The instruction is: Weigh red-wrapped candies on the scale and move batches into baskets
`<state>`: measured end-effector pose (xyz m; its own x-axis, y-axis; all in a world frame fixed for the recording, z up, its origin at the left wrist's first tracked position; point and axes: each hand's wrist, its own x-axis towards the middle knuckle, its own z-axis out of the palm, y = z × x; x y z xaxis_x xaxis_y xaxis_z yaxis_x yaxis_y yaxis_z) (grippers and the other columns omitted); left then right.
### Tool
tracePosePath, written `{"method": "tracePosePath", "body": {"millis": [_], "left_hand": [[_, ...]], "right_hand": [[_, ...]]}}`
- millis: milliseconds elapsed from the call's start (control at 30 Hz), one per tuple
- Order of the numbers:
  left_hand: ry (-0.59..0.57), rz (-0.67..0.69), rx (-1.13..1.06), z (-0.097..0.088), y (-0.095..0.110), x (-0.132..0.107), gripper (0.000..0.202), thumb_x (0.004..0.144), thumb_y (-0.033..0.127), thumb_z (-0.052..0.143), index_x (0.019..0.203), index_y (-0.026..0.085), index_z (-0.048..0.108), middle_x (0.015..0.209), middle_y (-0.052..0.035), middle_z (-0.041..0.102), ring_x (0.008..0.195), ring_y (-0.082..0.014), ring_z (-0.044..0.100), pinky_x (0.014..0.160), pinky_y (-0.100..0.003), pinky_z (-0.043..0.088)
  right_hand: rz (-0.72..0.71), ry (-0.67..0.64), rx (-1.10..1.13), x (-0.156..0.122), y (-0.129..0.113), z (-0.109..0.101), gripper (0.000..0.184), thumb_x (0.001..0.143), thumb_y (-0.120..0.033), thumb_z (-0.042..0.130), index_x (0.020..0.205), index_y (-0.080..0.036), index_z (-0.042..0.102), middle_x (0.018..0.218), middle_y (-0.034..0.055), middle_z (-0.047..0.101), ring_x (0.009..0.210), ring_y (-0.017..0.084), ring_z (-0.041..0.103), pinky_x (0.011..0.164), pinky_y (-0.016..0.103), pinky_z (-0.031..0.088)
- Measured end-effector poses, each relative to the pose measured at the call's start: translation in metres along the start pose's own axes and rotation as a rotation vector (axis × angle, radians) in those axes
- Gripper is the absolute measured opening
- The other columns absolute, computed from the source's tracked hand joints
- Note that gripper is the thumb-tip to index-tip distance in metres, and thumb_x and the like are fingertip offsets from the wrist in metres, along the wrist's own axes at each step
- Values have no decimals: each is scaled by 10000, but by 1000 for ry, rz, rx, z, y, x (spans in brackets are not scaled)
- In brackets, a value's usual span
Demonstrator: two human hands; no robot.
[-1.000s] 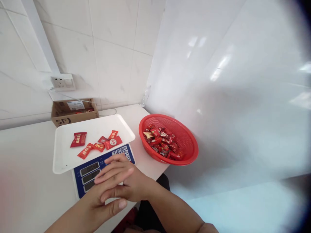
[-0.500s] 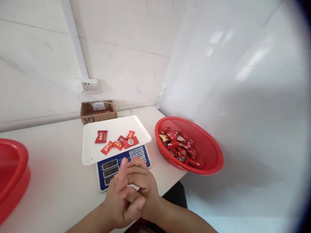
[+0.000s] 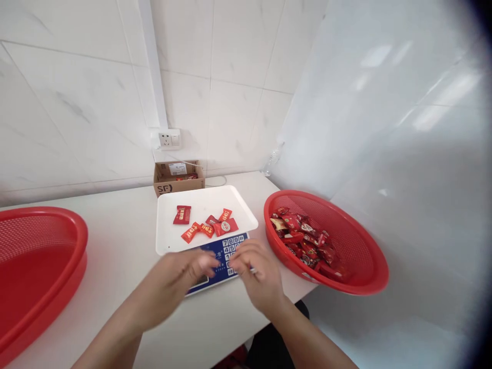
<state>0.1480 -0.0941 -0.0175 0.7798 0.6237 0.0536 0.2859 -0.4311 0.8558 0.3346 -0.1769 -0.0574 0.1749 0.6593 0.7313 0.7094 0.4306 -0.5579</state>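
Observation:
Above the front of a blue digital scale, my left hand points inward with loosely bent fingers, slightly blurred and holding nothing visible. My right hand faces it near the scale's keypad, fingers curved and thumb apart, also with nothing in it. The two hands do not touch each other. On the scale's white tray lie several red wrapped candies in a loose row, and one darker red candy packet lies apart at the left. My hands hide part of the scale's display.
A red mesh basket with many wrapped candies stands at the right table edge. Another red basket sits at the left. Behind the tray is a cardboard box; a clear plastic bottle lies by the wall below a socket.
My hands were clasped together with fingers interlaced; now they have come apart, left hand leftward and right hand rightward. The view has turned a little left. The candies on the tray stay put.

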Motion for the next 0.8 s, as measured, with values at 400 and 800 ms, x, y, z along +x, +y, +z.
{"method": "tracePosePath", "body": {"millis": [400, 800], "left_hand": [[726, -1, 100, -13, -10, 11, 600, 882, 396, 435, 1431, 328, 204, 1343, -105, 471, 732, -145, 650, 604, -322, 551], [915, -32, -34, -32, -11, 1, 346, 907, 456, 397, 971, 221, 642, 486, 61, 433, 547, -149, 566, 750, -372, 543]], "right_hand": [[283, -648, -434, 55, 64, 27, 341, 920, -224, 369, 1158, -240, 612, 1234, 73, 629, 1163, 223, 546, 1047, 521, 287], [520, -560, -629, 52, 76, -83, 433, 878, -294, 447, 1299, -222, 521, 1362, 91, 521, 1238, 257, 485, 1005, 411, 394]]}}
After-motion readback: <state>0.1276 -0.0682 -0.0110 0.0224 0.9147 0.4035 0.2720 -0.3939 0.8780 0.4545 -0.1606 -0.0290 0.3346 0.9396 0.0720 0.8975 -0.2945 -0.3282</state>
